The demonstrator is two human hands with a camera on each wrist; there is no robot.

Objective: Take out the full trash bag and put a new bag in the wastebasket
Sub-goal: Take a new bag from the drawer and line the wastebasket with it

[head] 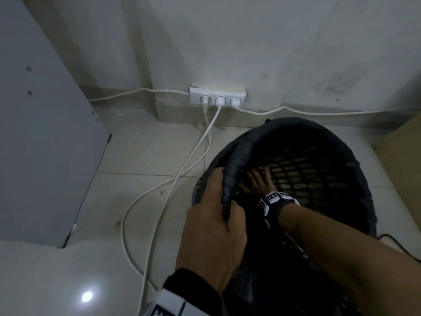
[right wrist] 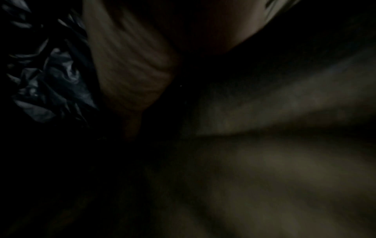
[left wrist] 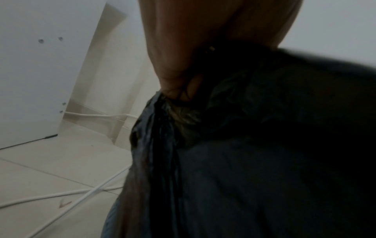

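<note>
Item: wastebasket, black mesh, on the floor.
Liner: new bag, dark plastic, folded over the rim on the far side and under the left hand, which grips it bunched at the near-left rim.
Right hand: inside the wastebasket, fingers spread against the mesh.
Full bag: not in view, judged removed.
Remaining: seating the bag's bottom, evening the rim.

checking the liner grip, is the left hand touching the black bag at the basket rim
Touching: in the head view the left hand grips the black bag folded over the wastebasket rim.
</note>
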